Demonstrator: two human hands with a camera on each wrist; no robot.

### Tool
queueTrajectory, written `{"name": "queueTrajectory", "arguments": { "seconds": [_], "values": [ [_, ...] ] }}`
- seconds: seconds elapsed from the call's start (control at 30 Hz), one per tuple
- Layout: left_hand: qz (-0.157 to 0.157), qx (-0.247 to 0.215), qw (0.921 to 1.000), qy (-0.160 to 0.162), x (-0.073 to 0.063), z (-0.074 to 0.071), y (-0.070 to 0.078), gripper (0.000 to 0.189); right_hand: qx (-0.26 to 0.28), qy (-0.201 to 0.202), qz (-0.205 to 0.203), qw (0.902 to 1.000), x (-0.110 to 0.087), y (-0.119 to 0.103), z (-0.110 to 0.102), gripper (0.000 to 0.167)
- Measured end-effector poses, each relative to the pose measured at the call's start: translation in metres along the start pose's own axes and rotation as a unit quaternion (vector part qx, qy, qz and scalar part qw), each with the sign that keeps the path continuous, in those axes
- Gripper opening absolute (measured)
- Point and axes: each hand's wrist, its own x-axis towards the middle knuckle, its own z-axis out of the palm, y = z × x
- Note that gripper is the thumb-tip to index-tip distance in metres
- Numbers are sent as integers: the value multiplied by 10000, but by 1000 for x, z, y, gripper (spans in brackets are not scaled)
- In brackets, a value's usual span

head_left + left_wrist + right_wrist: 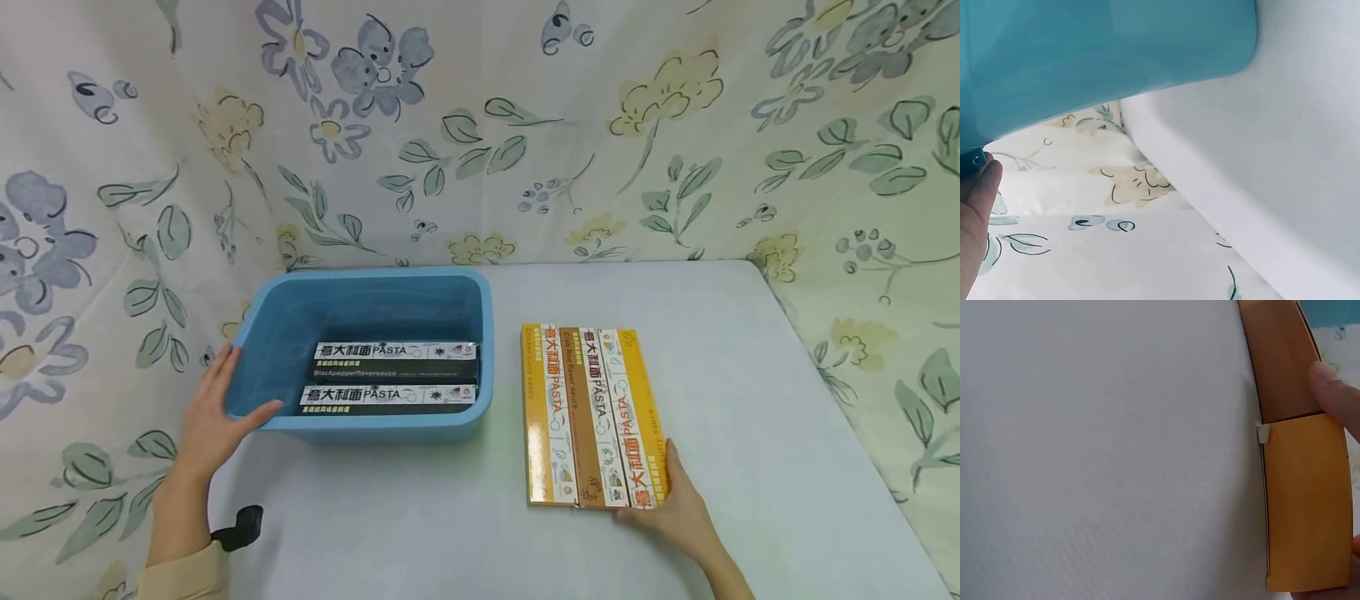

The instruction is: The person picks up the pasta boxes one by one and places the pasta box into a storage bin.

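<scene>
A blue plastic bin (375, 422) stands on the left of the table, and my left hand (212, 427) grips its near left corner, thumb over the front rim. Inside lie two black-and-white pasta boxes, one farther back (393, 372) and one nearer the front (388, 397). To the right, three pasta boxes lie side by side: a yellow one (537, 433), a brown one (587, 425) and another yellow one (639, 392). My right hand (681, 515) holds the right-hand yellow box at its near right corner. Its thumb (1334, 394) touches the brown box's near end.
The white table (780, 400) extends right of the boxes and toward me. A flower-patterned curtain (480, 133) hangs behind the table and along both sides. A black strap with a small block (243, 529) sits on my left wrist.
</scene>
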Motion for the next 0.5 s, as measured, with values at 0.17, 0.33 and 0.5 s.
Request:
{"name": "queueTrajectory", "arguments": {
  "seconds": [0.17, 0.33, 0.5],
  "values": [
    [12, -17, 10000, 16, 1, 0, 0, 96, 13, -115, 173, 9998, 0, 2, -5, 142],
    [-53, 12, 10000, 6, 0, 0, 2, 96, 110, -85, 313, 9994, 0, 2, -7, 138],
    [-60, 40, 10000, 19, 0, 0, 2, 96, 343, -37, 785, 9963, 0, -2, -10, 137]
  ]
}}
